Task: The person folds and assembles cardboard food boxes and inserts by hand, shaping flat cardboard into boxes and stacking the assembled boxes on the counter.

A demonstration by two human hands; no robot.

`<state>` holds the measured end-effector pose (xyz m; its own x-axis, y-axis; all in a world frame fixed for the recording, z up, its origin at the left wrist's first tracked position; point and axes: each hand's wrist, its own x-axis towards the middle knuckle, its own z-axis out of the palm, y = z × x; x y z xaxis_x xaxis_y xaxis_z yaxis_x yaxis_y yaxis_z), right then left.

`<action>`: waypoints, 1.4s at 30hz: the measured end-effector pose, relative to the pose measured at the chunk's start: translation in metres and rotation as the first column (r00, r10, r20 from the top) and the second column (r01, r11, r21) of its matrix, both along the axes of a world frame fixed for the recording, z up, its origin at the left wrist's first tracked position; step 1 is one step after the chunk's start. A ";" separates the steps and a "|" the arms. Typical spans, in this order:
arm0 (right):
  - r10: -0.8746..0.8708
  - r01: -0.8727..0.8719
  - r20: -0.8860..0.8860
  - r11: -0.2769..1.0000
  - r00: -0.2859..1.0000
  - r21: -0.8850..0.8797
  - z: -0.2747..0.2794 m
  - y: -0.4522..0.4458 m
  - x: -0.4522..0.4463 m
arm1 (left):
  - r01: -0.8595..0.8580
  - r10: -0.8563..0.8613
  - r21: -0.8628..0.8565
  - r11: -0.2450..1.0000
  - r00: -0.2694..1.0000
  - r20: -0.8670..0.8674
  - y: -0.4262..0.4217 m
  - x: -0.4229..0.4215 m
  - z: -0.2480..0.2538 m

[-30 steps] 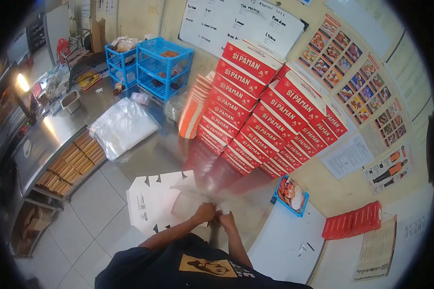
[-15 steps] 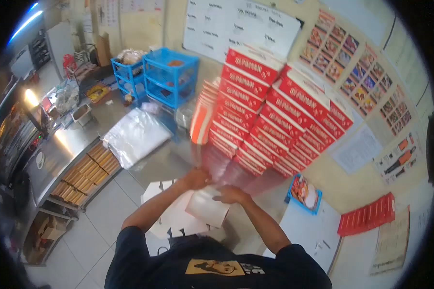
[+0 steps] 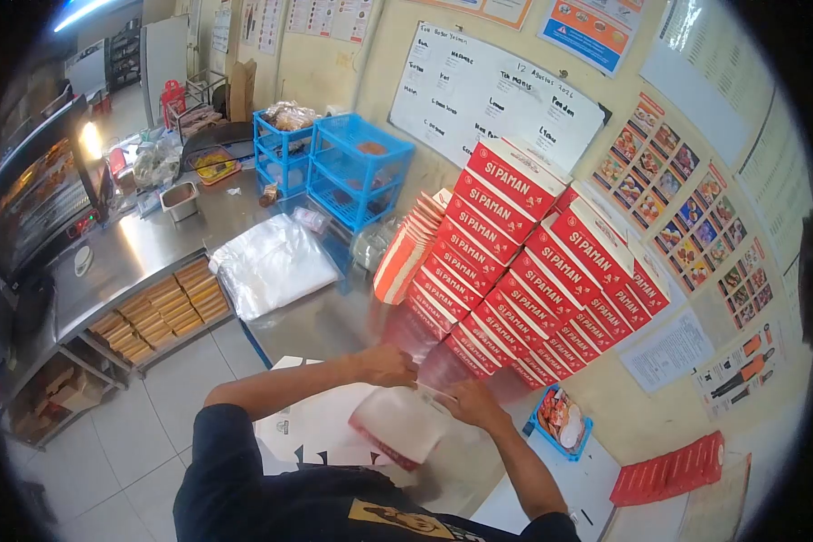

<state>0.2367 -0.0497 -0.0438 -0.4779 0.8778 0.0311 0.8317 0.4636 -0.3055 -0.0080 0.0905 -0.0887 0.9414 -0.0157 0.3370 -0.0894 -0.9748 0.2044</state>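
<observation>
A partly folded white carton with a red side is held between my two hands above the steel table. My left hand is closed on its upper left corner, and my right hand grips its right corner. Motion blurs the carton's lower edge. Beneath it, a flat white cardboard sheet with black notches lies on the table, partly covered by my left arm. Stacks of red and white "SI PAMAN" boxes stand just beyond my hands.
Striped paper containers stand left of the boxes. Clear plastic bags lie near blue shelves. A small blue basket and folded red cartons are at the right. A steel counter runs along the left.
The carton has been lifted and tilted, its red side now showing. My hands have moved apart from their earlier closeness and hold its two upper corners. The camera view has shifted.
</observation>
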 end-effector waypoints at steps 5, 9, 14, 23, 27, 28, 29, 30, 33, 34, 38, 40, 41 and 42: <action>-0.441 0.489 0.280 0.863 0.853 -0.127 -0.071 -0.033 0.028 | -0.318 0.380 -0.248 0.915 0.887 0.262 -0.025 -0.014 -0.077; -0.655 0.654 0.005 0.753 0.755 -0.074 -0.157 -0.050 0.010 | -0.536 0.801 -0.760 0.369 0.598 -0.033 -0.067 0.000 -0.122; -0.872 0.796 -0.484 0.342 0.071 -0.499 -0.220 -0.054 -0.010 | -0.501 0.832 -0.830 0.244 0.548 -0.086 -0.095 0.014 -0.133; -0.845 0.816 -0.366 0.502 0.391 -0.288 -0.258 -0.062 -0.020 | -0.777 0.754 -0.442 0.449 0.594 -0.278 -0.120 -0.003 -0.151; -0.824 0.731 -0.548 0.461 0.143 -0.502 -0.239 -0.063 -0.016 | -0.563 0.601 -0.816 0.129 0.699 -0.387 -0.092 0.001 -0.145; -0.821 0.731 -0.552 0.465 0.144 -0.500 -0.226 -0.060 -0.014 | -0.263 0.530 -0.951 -0.165 0.789 -0.310 -0.078 0.001 -0.145; -0.806 0.645 -0.590 0.478 0.051 -0.596 -0.212 -0.059 -0.010 | -0.381 0.578 -0.922 -0.062 0.740 -0.345 -0.070 0.000 -0.146; -0.790 0.546 -0.611 0.492 -0.047 -0.678 -0.197 -0.059 -0.008 | -0.381 0.580 -0.923 -0.060 0.739 -0.343 -0.067 -0.001 -0.134; -0.615 0.390 -0.787 0.736 0.043 -0.554 -0.163 -0.067 -0.012 | -0.231 0.428 -0.956 -0.180 0.857 -0.288 -0.069 -0.006 -0.090; -0.615 0.392 -0.788 0.735 0.041 -0.553 -0.148 -0.069 -0.017 | -0.189 0.441 -0.966 -0.175 0.862 -0.248 -0.068 -0.004 -0.086; -0.507 0.274 -0.837 0.791 -0.206 -0.547 -0.127 -0.066 -0.028 | -0.030 0.456 -0.983 -0.182 0.883 -0.111 -0.076 0.006 -0.095; -0.465 0.304 -0.832 0.780 -0.303 -0.547 -0.121 -0.065 -0.030 | -0.046 0.448 -0.983 -0.177 0.886 -0.122 -0.087 0.005 -0.062; -0.431 0.304 -0.827 0.783 -0.362 -0.542 -0.114 -0.067 -0.031 | -0.061 0.443 -0.983 -0.172 0.887 -0.132 -0.092 0.003 -0.049; -0.396 0.304 -0.817 0.786 -0.420 -0.538 -0.106 -0.067 -0.032 | -0.064 0.447 -0.983 -0.173 0.884 -0.136 -0.093 0.002 -0.048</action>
